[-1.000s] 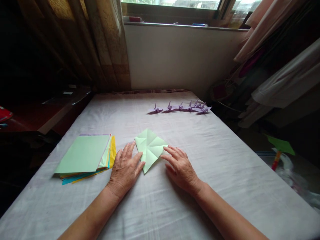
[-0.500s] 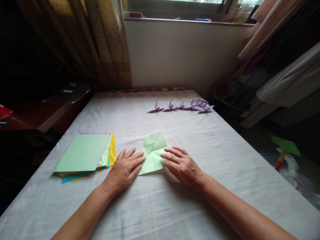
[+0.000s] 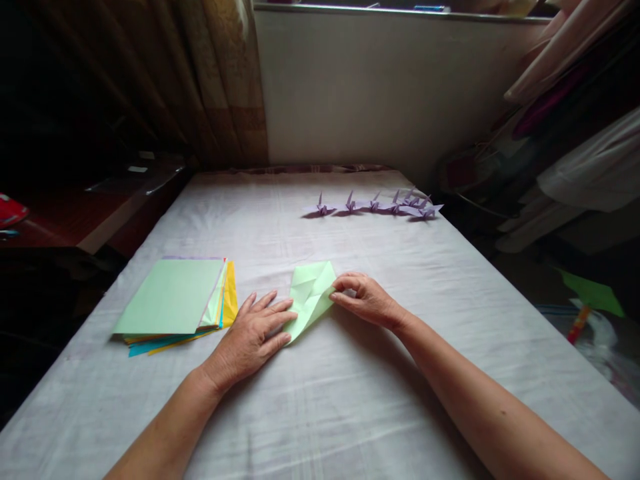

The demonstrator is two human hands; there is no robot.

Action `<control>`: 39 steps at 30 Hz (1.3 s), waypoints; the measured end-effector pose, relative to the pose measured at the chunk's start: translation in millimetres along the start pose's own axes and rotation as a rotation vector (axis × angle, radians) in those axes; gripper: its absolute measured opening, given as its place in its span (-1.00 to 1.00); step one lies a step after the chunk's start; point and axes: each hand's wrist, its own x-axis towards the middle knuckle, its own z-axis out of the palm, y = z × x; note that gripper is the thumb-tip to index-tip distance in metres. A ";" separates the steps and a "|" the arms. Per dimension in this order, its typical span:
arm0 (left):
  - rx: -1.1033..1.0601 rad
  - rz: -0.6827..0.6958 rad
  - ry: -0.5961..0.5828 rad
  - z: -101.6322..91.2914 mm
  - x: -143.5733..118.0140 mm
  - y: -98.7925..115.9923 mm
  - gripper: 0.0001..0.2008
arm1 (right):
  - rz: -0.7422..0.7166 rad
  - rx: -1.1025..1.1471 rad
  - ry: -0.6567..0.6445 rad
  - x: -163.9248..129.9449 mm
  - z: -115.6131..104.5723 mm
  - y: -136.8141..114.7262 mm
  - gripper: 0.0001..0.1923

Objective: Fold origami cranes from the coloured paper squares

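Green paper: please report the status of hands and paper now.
Left hand flat on green paper. Right hand pinching its edge. Nothing blocking.

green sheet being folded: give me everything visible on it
The pale green paper sheet is thin, creased and partly folded into a narrow kite-like shape, its point toward the person. It lies on the white tablecloth. The left hand presses flat on its lower left edge; the right hand pinches its right edge.

The left hand [image 3: 253,337] is laid flat, palm down, with fingers spread. The right hand [image 3: 367,300] is curled, with fingertips [image 3: 336,292] pinched together. Both forearms are extended forward.
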 end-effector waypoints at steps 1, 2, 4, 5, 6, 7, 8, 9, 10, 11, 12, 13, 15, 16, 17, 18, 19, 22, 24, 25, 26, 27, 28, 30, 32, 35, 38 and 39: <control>-0.016 -0.009 0.007 -0.1 -0.2 0.4 -0.71 | 0.015 -0.016 0.014 3.2 2.7 0.1 -0.88; -0.028 -0.019 0.015 -0.1 -0.2 0.8 -0.75 | 0.027 -0.042 0.030 5.9 5.8 0.5 -0.89; -0.043 -0.035 0.030 0.1 -0.2 1.7 -0.82 | 0.038 -0.105 0.064 9.4 12.6 2.1 -0.91; -0.046 -0.040 0.035 0.2 0.0 2.2 -0.82 | 0.041 -0.130 0.079 10.1 15.7 2.9 -0.92; -0.049 -0.042 0.039 0.2 0.3 2.8 -0.80 | 0.045 -0.148 0.095 10.2 18.5 3.6 -0.92; -0.053 -0.044 0.043 0.3 0.6 3.6 -0.78 | 0.052 -0.159 0.112 9.7 20.8 4.2 -0.93; -0.055 -0.046 0.048 0.4 0.9 4.6 -0.77 | 0.058 -0.165 0.124 8.9 22.4 4.5 -0.93; -0.056 -0.049 0.055 0.6 1.3 5.7 -0.76 | 0.063 -0.167 0.134 7.9 23.6 4.5 -0.93; -0.054 -0.054 0.065 1.0 1.7 7.0 -0.76 | 0.066 -0.168 0.140 6.9 24.3 4.3 -0.93; -0.050 -0.062 0.076 1.4 2.0 8.3 -0.77 | 0.066 -0.168 0.143 5.9 24.7 4.0 -0.93; -0.044 -0.070 0.087 1.8 2.3 9.6 -0.78 | 0.064 -0.168 0.145 5.1 24.9 3.6 -0.93; -0.039 -0.078 0.098 2.2 2.6 10.8 -0.80 | 0.062 -0.169 0.150 4.5 25.1 3.1 -0.92; -0.033 -0.089 0.110 2.7 2.8 12.6 -0.84 | 0.064 -0.172 0.166 3.9 25.4 2.4 -0.92; -0.032 -0.091 0.113 2.7 2.8 13.3 -0.86 | 0.072 -0.175 0.178 3.7 25.7 2.1 -0.92; -0.031 -0.090 0.114 2.7 2.8 13.8 -0.87 | 0.082 -0.177 0.191 3.6 26.1 1.8 -0.92; -0.030 -0.089 0.114 2.5 2.7 14.1 -0.87 | 0.092 -0.179 0.203 3.5 26.5 1.6 -0.90; -0.027 -0.088 0.114 2.4 2.6 14.4 -0.88 | 0.101 -0.181 0.216 3.4 27.0 1.4 -0.88; -0.020 -0.090 0.119 2.9 2.1 15.0 -0.91 | 0.106 -0.185 0.240 3.1 28.5 1.2 -0.83; -0.009 -0.088 0.132 4.5 1.6 15.2 -0.92 | 0.099 -0.189 0.248 2.8 29.5 1.6 -0.82; -0.001 -0.085 0.143 5.8 1.4 15.2 -0.93 | 0.094 -0.190 0.250 2.6 30.0 1.9 -0.82; 0.008 -0.077 0.156 7.3 1.0 15.0 -0.92 | 0.091 -0.192 0.251 2.5 30.5 2.4 -0.82; 0.019 -0.067 0.171 8.9 0.7 14.7 -0.89 | 0.090 -0.194 0.255 2.4 31.0 3.0 -0.83; 0.032 -0.052 0.188 10.5 0.4 14.3 -0.83 | 0.088 -0.197 0.259 2.4 31.5 3.6 -0.83; 0.067 -0.008 0.213 13.5 0.0 13.4 -0.71 | 0.081 -0.202 0.267 2.4 32.3 4.6 -0.84; 0.112 0.038 0.223 15.4 0.1 12.8 -0.67 | 0.074 -0.201 0.274 2.5 32.6 5.0 -0.84; 0.149 0.107 0.204 16.4 1.3 12.9 -0.67 | 0.067 -0.195 0.273 2.7 32.7 4.3 -0.85; 0.118 0.157 0.175 16.2 2.6 13.5 -0.64 | 0.065 -0.199 0.276 2.8 33.1 3.5 -0.86; 0.106 0.164 0.165 15.9 2.8 13.8 -0.64 | 0.064 -0.201 0.279 2.8 33.4 3.4 -0.86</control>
